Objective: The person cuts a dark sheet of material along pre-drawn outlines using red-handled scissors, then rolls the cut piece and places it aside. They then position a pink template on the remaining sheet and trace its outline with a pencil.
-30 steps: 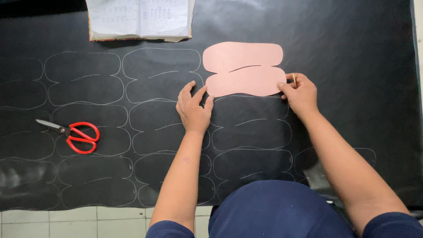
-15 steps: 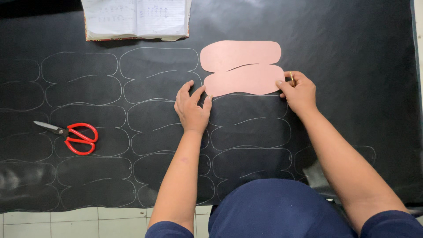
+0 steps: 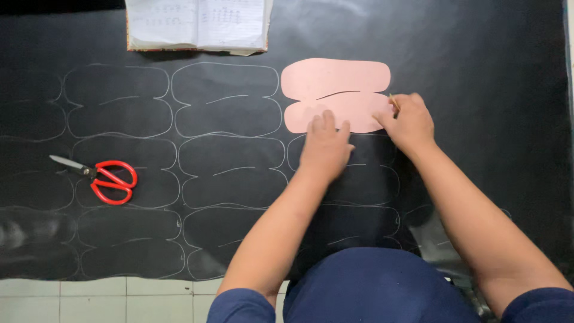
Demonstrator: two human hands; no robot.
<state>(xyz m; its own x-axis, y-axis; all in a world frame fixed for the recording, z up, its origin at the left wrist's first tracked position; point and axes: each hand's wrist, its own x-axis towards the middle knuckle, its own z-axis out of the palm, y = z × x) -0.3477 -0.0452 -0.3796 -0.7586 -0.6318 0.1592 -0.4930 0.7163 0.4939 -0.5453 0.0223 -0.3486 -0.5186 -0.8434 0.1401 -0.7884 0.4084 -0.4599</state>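
On a black sheet, a person's left hand lies flat, fingers pressing the lower edge of a pink template shaped like two stacked soles. Their right hand pinches a thin marker against the template's right edge. Chalk outlines of the same shape cover the sheet. Red scissors lie well to the left; an open notebook sits at the far edge.
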